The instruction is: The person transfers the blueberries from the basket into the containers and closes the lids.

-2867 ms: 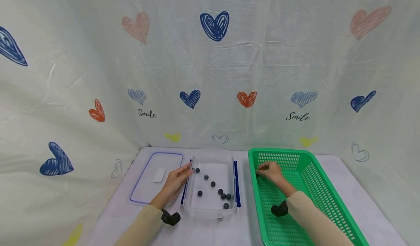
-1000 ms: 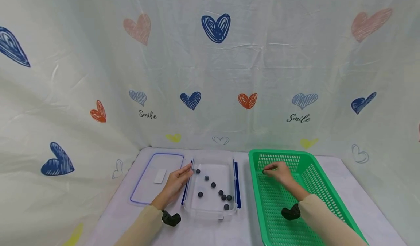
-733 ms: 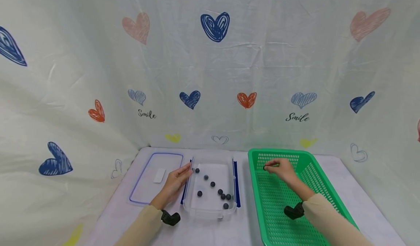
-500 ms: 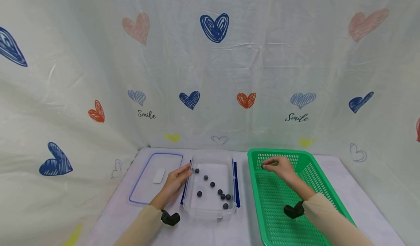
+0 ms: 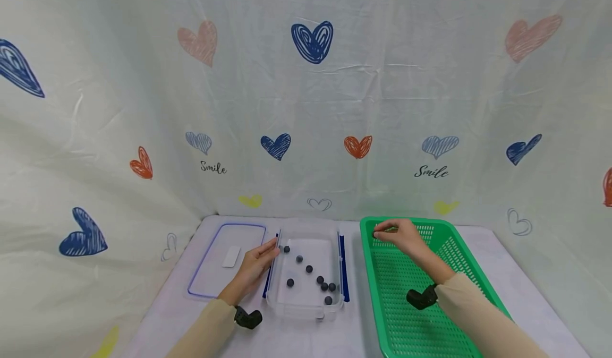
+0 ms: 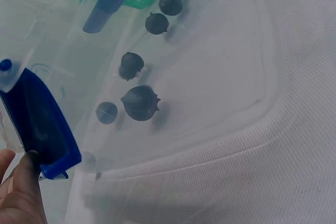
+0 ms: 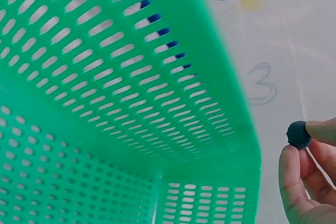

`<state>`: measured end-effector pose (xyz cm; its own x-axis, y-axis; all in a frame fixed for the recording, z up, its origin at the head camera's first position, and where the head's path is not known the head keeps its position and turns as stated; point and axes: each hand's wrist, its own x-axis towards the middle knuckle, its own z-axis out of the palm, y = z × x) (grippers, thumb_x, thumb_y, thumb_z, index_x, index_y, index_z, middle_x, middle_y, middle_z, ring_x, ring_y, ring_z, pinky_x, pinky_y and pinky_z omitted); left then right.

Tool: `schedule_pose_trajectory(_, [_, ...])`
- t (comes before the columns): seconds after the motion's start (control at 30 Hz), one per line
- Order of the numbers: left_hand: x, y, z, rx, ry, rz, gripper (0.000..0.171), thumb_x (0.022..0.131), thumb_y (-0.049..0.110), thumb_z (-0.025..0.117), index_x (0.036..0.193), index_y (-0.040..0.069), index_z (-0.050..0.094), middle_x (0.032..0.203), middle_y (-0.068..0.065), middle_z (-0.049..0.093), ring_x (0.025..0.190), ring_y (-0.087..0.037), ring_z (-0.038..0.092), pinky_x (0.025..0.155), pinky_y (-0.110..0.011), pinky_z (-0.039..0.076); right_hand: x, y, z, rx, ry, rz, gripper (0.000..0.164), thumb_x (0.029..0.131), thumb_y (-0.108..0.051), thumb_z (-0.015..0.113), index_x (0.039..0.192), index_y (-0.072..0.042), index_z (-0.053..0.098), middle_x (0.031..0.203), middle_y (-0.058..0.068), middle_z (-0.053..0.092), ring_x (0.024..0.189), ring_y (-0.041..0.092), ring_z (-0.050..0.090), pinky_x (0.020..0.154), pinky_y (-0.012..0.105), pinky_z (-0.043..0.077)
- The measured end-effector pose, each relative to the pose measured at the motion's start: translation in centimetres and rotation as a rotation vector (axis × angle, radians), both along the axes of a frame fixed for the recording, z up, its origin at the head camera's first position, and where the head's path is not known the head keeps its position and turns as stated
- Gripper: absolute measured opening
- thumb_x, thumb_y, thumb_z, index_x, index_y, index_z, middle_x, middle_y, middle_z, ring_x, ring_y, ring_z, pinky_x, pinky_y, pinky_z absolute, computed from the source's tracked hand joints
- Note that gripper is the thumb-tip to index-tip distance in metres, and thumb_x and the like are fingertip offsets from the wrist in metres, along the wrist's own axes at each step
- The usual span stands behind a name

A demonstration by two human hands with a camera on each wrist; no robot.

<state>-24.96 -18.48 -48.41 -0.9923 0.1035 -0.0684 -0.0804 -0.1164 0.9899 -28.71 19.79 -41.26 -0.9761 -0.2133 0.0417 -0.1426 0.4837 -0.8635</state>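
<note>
My right hand (image 5: 400, 234) pinches a blueberry (image 7: 299, 134) between thumb and fingertips; in the head view it is above the far left corner of the green basket (image 5: 375, 294). The right wrist view has the berry beyond the basket's rim. My left hand (image 5: 255, 269) rests with fairly straight fingers against the left side of a clear plastic box (image 5: 306, 311). At that side its fingers (image 6: 29, 179) touch a blue latch flap (image 6: 44, 124). Several blueberries (image 5: 309, 269) lie scattered on the box floor. The basket floor shows no berries in the head view.
A clear lid (image 5: 205, 273) with a blue seal lies left of the box, a white rectangle (image 5: 231, 256) on it. Another blue latch flap (image 5: 344, 267) hangs open on the box's right side. A heart-printed curtain (image 5: 311, 182) stands behind the table (image 5: 354, 337).
With the blueberry held, my right hand has risen and shifted left to the basket's far left rim over the last half second. My left hand and the box stay in place.
</note>
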Motion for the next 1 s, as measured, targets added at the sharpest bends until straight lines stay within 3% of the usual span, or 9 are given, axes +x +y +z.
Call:
schedule_pose_trajectory(0.07, [0.0, 0.0, 0.0, -0.005, 0.006, 0.002, 0.052, 0.091, 0.01, 0.058, 0.137, -0.003, 0.038, 0.143, -0.018, 0.032, 0.129, -0.026, 0.033, 0.1, -0.03, 0.033, -0.2, -0.4, 0.2, 0.006, 0.005, 0.002, 0.026, 0.084, -0.021, 0.068, 0.103, -0.003, 0.067, 0.107, 0.012, 0.062, 0.092, 0.026, 0.062, 0.079, 0.042, 0.051])
schedule_pose_trajectory(0.27, [-1.2, -0.2, -2.2, -0.004, 0.016, 0.049, 0.057, 0.086, 0.02, 0.065, 0.136, 0.002, 0.044, 0.141, -0.013, 0.038, 0.126, -0.022, 0.039, 0.099, -0.029, 0.036, -0.7, -1.9, 0.9, -0.003, 0.007, 0.006, 0.024, 0.084, -0.022, 0.068, 0.101, -0.005, 0.068, 0.113, 0.014, 0.059, 0.092, 0.025, 0.062, 0.077, 0.04, 0.051])
schedule_pose_trajectory(0.57, [-1.7, -0.2, -2.3, -0.005, 0.02, 0.037, 0.056, 0.086, 0.02, 0.065, 0.136, 0.003, 0.044, 0.142, -0.012, 0.037, 0.127, -0.022, 0.038, 0.1, -0.03, 0.035, -1.6, -4.1, 1.1, -0.065, -0.001, 0.029, 0.022, 0.083, -0.016, 0.07, 0.1, -0.002, 0.069, 0.104, 0.013, 0.063, 0.087, 0.026, 0.064, 0.079, 0.044, 0.052])
schedule_pose_trajectory(0.77, [-1.4, -0.2, -2.2, -0.005, 0.009, 0.039, 0.057, 0.087, 0.021, 0.064, 0.137, 0.003, 0.042, 0.143, -0.013, 0.035, 0.128, -0.023, 0.036, 0.101, -0.03, 0.034, -1.8, -5.8, 1.1, -0.087, -0.017, 0.044, 0.02, 0.082, -0.014, 0.07, 0.098, -0.002, 0.069, 0.098, 0.01, 0.064, 0.083, 0.02, 0.065, 0.078, 0.042, 0.053])
schedule_pose_trajectory(1.0, [-1.2, -0.3, -2.2, 0.009, 0.019, 0.035, 0.055, 0.089, 0.017, 0.062, 0.137, 0.001, 0.04, 0.143, -0.014, 0.034, 0.13, -0.023, 0.032, 0.1, -0.03, 0.033, -2.2, -7.9, 1.1, -0.075, -0.029, 0.045, 0.017, 0.081, -0.015, 0.071, 0.096, -0.006, 0.07, 0.096, 0.008, 0.066, 0.085, 0.021, 0.065, 0.078, 0.039, 0.052])
